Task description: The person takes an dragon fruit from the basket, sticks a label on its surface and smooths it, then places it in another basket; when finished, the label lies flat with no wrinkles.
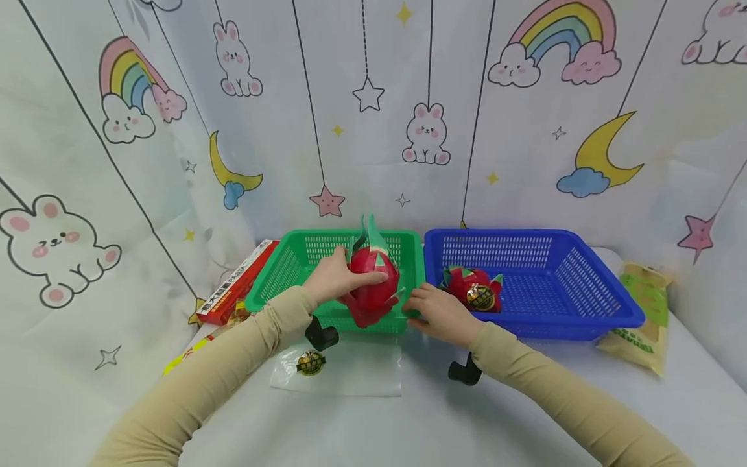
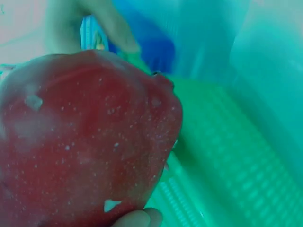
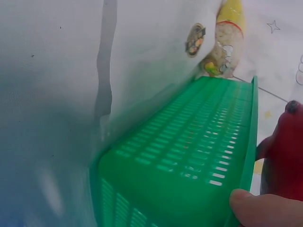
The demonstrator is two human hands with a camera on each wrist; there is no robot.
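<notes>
My left hand [image 1: 335, 275] holds a red dragon fruit [image 1: 376, 298] with green leaf tips over the green basket [image 1: 327, 232]. The thumb lies across the fruit's front, and the leaves point up. In the left wrist view the dragon fruit's red skin [image 2: 85, 137] fills much of the picture. At the basket's front right corner, my right hand [image 1: 440, 314] grips the rim; its thumb [image 3: 255, 208] lies on the edge in the right wrist view. A second dragon fruit [image 1: 467, 277], bearing a round dark label, lies at the left of the blue basket [image 1: 607, 318].
A clear plastic sheet or bag [image 1: 362, 376] with a round label lies before the green basket. To the left are a red box [image 1: 236, 282] and a yellow packet [image 1: 189, 353]. Right of the blue basket lies a green-and-tan packet [image 1: 648, 298]. A patterned curtain [image 1: 373, 130] hangs behind.
</notes>
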